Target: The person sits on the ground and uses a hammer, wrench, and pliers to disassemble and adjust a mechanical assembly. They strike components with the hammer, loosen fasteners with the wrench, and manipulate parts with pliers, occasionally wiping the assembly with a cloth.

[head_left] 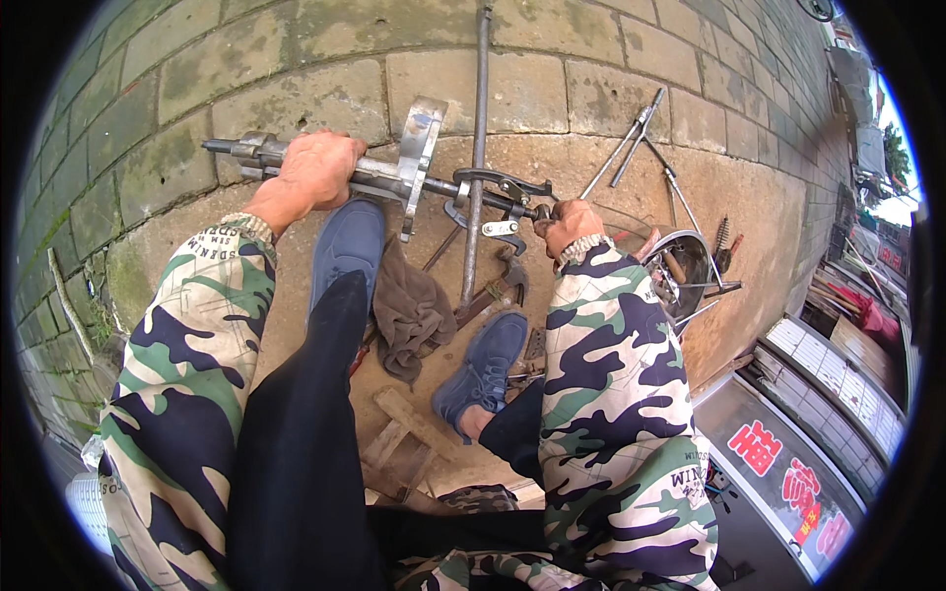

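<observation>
As the head view looks down on the paved ground, the left hand [313,169] is closed around a long metal shaft assembly [384,181], gripping it between its ribbed outer end and an upright curved plate [424,138]. The shaft runs roughly level across the upper middle, above the person's shoes [350,241], and meets a dark two-armed clamp [507,185]. At the clamp's far end, the right hand [574,229] has its fingers curled in on the end of a dark screw [540,211]. A long steel bar [481,108] crosses the clamp nearly at right angles; whether the two touch cannot be told. Below them, between the feet, a brown cloth [412,310] lies crumpled beside a hammer [513,276], and some wooden pieces [399,424] sit nearer the body. Right of the right hand stands a round metal basin [698,264] with mixed parts in it, while a branched metal rod tool [644,118] lies beyond on the concrete. Camouflage sleeves [192,345] cover both forearms.
</observation>
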`<state>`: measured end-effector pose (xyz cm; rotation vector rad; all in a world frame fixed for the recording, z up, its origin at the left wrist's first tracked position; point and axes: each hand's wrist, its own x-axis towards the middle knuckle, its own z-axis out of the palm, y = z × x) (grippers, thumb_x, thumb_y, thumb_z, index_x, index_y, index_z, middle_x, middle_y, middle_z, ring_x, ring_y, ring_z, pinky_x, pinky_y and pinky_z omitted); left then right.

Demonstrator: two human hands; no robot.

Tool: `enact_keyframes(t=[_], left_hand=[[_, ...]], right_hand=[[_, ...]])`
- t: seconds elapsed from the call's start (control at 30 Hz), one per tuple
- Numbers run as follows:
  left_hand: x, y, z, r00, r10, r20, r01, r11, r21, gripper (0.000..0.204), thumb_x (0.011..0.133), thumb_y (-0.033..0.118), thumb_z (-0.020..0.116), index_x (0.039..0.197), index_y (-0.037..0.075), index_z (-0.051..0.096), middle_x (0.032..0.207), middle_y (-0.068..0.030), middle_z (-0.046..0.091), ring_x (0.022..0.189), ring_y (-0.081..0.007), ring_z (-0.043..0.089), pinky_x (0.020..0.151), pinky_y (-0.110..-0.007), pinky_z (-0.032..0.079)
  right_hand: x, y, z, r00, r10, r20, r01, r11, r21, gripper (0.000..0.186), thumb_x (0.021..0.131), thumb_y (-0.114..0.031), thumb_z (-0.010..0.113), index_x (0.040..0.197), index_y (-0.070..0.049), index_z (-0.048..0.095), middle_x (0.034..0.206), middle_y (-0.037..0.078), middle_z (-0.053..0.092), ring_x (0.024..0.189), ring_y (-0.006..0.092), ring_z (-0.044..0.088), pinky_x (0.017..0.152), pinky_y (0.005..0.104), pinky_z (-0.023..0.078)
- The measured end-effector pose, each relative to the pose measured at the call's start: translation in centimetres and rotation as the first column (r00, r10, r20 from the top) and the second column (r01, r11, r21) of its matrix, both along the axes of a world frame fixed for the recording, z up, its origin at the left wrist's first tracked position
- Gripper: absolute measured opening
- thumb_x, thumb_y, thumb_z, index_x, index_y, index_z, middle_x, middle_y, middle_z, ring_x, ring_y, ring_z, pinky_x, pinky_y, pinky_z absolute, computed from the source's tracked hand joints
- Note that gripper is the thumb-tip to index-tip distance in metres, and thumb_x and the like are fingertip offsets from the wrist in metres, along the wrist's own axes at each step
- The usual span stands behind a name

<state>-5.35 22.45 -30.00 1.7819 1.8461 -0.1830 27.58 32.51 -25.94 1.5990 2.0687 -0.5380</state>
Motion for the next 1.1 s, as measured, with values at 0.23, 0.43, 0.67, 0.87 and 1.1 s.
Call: enact_keyframes(t=[0.23, 0.43, 0.67, 0.87, 1.1], left_hand=[[0.2, 0.2, 0.0, 1.000, -0.004, 0.021, 0.003, 1.000, 0.018, 0.028, 0.066, 0.006, 0.067, 0.094, 0.006, 0.067, 0.089, -0.0169, 0.069, 0.092, -0.0384, 0.066, 0.078, -0.047, 0.052], [0.1, 0.2, -0.2, 1.000, -0.013, 0.029, 0.012, 0.999, 0.034, 0.027, 0.066, 0.006, 0.067, 0.093, 0.005, 0.067, 0.089, -0.0169, 0.069, 0.092, -0.0385, 0.066, 0.079, -0.047, 0.053], [0.2, 0.1, -0.2, 0.999, -0.022, 0.041, 0.018, 0.996, 0.087, 0.026, 0.067, 0.006, 0.067, 0.093, 0.005, 0.067, 0.091, -0.0183, 0.068, 0.094, -0.0396, 0.065, 0.079, -0.047, 0.052], [0.3, -0.8, -0.3, 0.998, -0.005, 0.064, 0.007, 1.000, -0.029, 0.027, 0.068, 0.007, 0.066, 0.094, 0.005, 0.066, 0.094, -0.0166, 0.068, 0.096, -0.0388, 0.063, 0.082, -0.047, 0.052], [0.2, -1.6, -0.4, 0.993, -0.075, 0.092, 0.062, 0.989, 0.132, 0.031, 0.066, 0.011, 0.067, 0.097, 0.006, 0.064, 0.092, -0.0133, 0.067, 0.096, -0.0363, 0.062, 0.082, -0.045, 0.052]], right_hand=[[-0.1, 2.9, 0.0, 0.940, -0.341, -0.013, 0.309, 0.867, -0.392, 0.024, 0.080, -0.011, 0.071, 0.093, 0.009, 0.066, 0.066, 0.014, 0.065, 0.051, 0.0196, 0.063, 0.047, 0.0344, 0.049], [0.8, 0.2, 4.2, 0.965, -0.121, -0.231, 0.099, 0.989, -0.106, 0.031, 0.072, -0.006, 0.070, 0.102, 0.000, 0.066, 0.081, 0.024, 0.069, 0.081, 0.0378, 0.070, 0.073, 0.0430, 0.055], [-2.1, -3.6, 4.7, 0.937, 0.013, -0.350, 0.208, 0.782, 0.588, 0.023, 0.081, -0.012, 0.073, 0.098, -0.002, 0.061, 0.085, 0.018, 0.065, 0.075, 0.0363, 0.066, 0.066, 0.0450, 0.052], [-1.8, -1.3, 2.8, 0.479, -0.218, -0.850, 0.572, 0.813, 0.114, 0.022, 0.089, -0.017, 0.073, 0.096, 0.000, 0.063, 0.060, 0.005, 0.058, 0.052, 0.0165, 0.055, 0.053, 0.0309, 0.045], [-1.0, 0.1, 0.9, 0.214, -0.295, -0.931, 0.644, 0.759, -0.093, 0.019, 0.094, -0.013, 0.066, 0.085, 0.004, 0.063, 0.065, -0.001, 0.054, 0.060, 0.0055, 0.045, 0.054, 0.0240, 0.039]])
